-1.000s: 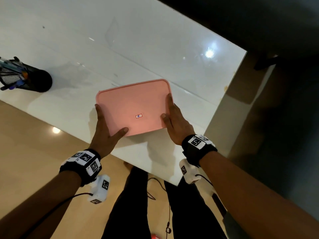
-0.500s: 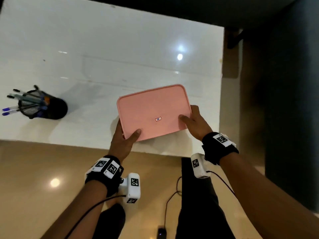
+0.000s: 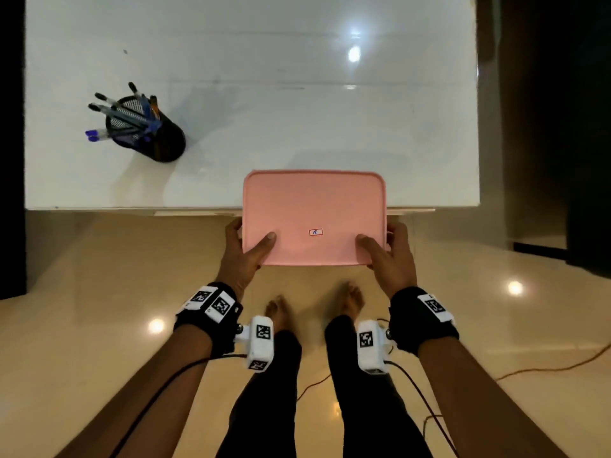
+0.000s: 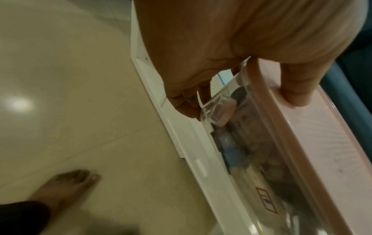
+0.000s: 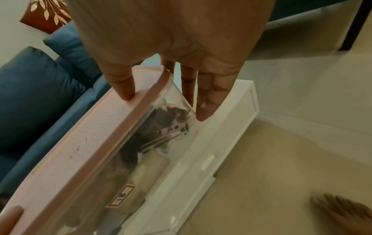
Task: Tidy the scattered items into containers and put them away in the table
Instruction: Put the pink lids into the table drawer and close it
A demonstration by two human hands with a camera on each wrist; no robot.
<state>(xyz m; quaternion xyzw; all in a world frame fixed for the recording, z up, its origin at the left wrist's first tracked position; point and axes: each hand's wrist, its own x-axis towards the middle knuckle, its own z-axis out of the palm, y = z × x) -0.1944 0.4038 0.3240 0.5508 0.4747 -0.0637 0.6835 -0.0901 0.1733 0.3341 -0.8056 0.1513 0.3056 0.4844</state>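
A clear box with a pink lid and a small label is held level between both hands, half past the near edge of the white table. My left hand grips its left near corner, thumb on the lid and fingers under the clear wall. My right hand grips the right near corner the same way, thumb on top and fingers below. Several small dark items show through the box wall.
A black mesh pen holder full of pens stands on the table's left. A white drawer front juts out just under the table edge, below the box. My bare feet stand on the glossy beige floor; a blue sofa lies beyond.
The box has come from the tabletop toward me and now overhangs the near edge. Both hands have shifted to its near corners, thumbs on the lid.
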